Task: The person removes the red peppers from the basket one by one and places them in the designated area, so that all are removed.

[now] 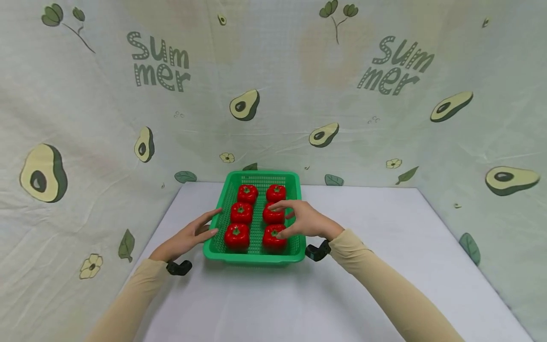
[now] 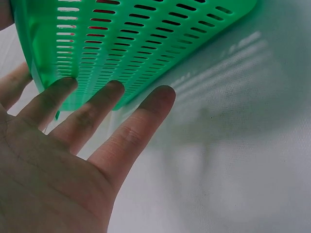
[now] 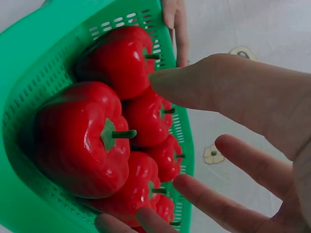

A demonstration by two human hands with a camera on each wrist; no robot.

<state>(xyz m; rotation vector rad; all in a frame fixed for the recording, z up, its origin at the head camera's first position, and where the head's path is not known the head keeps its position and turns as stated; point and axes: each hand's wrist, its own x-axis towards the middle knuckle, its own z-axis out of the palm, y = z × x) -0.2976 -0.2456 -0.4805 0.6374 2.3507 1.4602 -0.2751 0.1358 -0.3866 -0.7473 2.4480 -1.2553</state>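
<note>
A green plastic basket [image 1: 256,259] with slotted walls holds several shiny red bell peppers in two columns, each with a green stem. My left hand [image 1: 186,240] is at the basket's left side, its thumb and fingers by the rim. In the left wrist view, straight, spread fingers [image 2: 129,133] lie along the slotted outer wall. Over the right column hovers my right hand [image 1: 311,221], thumb and fingers apart above the near right pepper [image 1: 271,243] and the middle right pepper [image 1: 271,216]. The right wrist view shows a large pepper [image 3: 77,141] below the spread fingers, with nothing gripped.
The basket stands on a white table [image 1: 367,266] towards its back edge. Behind and beside the table hangs a pale cloth [image 1: 282,61] printed with avocados, leaves and lettering. A small black device [image 1: 318,251] is strapped at each wrist.
</note>
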